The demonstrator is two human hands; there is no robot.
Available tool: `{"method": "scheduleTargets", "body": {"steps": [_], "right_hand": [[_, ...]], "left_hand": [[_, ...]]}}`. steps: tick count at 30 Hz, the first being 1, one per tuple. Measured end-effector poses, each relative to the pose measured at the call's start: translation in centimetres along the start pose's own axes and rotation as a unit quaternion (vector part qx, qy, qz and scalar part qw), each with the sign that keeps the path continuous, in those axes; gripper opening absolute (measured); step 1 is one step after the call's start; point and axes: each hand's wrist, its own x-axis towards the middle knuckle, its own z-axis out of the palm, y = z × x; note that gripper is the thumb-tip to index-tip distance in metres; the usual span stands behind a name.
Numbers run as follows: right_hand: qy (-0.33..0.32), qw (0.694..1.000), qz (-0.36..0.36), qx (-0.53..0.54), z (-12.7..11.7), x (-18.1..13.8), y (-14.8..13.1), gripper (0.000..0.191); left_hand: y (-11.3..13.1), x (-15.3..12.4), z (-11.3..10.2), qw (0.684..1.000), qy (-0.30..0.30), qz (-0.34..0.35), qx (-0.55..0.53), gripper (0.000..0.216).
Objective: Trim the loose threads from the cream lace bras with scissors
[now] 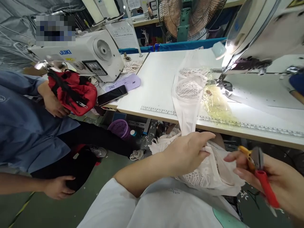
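My left hand (187,152) pinches a piece of white lace fabric (209,172) that lies bunched on my lap, below the table's front edge. A long white strip of the same fabric (187,98) runs from my hand up over the edge onto the sewing table (156,79), toward the needle of my sewing machine (263,34). My right hand (268,177) is closed around a pair of red-handled thread snips (261,174), its fingertips touching the lace. A clear plastic bag (216,103) lies beside the strip on the table.
A co-worker in a blue shirt (26,120) sits at the left with a red bag (73,91) at a white Juki sewing machine (87,53). A black phone (112,95) lies near the table's corner. A purple basket (120,128) stands under the table. A fan (190,15) stands behind.
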Motion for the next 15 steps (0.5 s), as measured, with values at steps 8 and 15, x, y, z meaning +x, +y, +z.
{"method": "scheduleTargets", "body": {"steps": [8, 15], "right_hand": [[-0.004, 0.995, -0.077, 0.067, 1.7, 3.2, -4.0, 0.014], [-0.002, 0.984, -0.145, 0.102, 2.5, 3.4, -3.5, 0.016]], "left_hand": [[1.1, 0.8, 0.3, 0.999, -0.02, -0.037, -0.002, 0.032], [0.2, -0.2, 1.1, 0.971, -0.032, -0.146, -0.184, 0.023]]}}
